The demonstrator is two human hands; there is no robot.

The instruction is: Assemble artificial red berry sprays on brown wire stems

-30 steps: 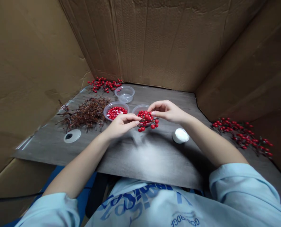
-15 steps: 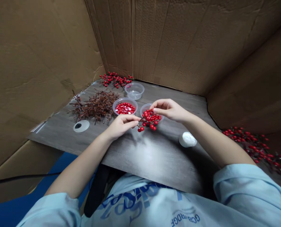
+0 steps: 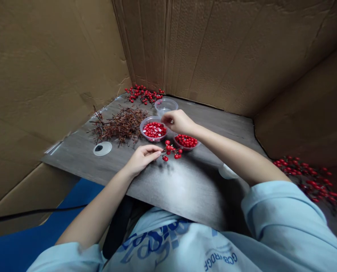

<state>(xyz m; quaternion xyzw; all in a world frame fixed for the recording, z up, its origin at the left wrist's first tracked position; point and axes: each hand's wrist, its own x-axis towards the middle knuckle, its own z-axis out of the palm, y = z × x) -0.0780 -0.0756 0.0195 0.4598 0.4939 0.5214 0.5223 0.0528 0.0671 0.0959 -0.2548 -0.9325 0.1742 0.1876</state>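
Pinching a sprig of red berries (image 3: 172,151) between thumb and forefinger, the left hand (image 3: 144,160) is held over the bench (image 3: 168,192), between its front edge and the tubs. The right hand (image 3: 179,122) is raised at the rim of the mixed tub (image 3: 154,140), in which red berries and small white pieces are heaped; its fingers are curled narrowly together, and whether anything is gripped cannot be told. The berry tub (image 3: 185,149), filled with red berries, is placed just behind the sprig, while a clear tub (image 3: 164,111) is set nearer the far edge. By the far left corner, a berry cluster (image 3: 142,94) is laid; along the left edge, brown twigs (image 3: 121,124) are piled, with a pale disc (image 3: 102,149), dark-spotted, in front. A white container (image 3: 227,172) is partly hidden by the right forearm, and more berry stems (image 3: 312,181) are spread towards the right edge.
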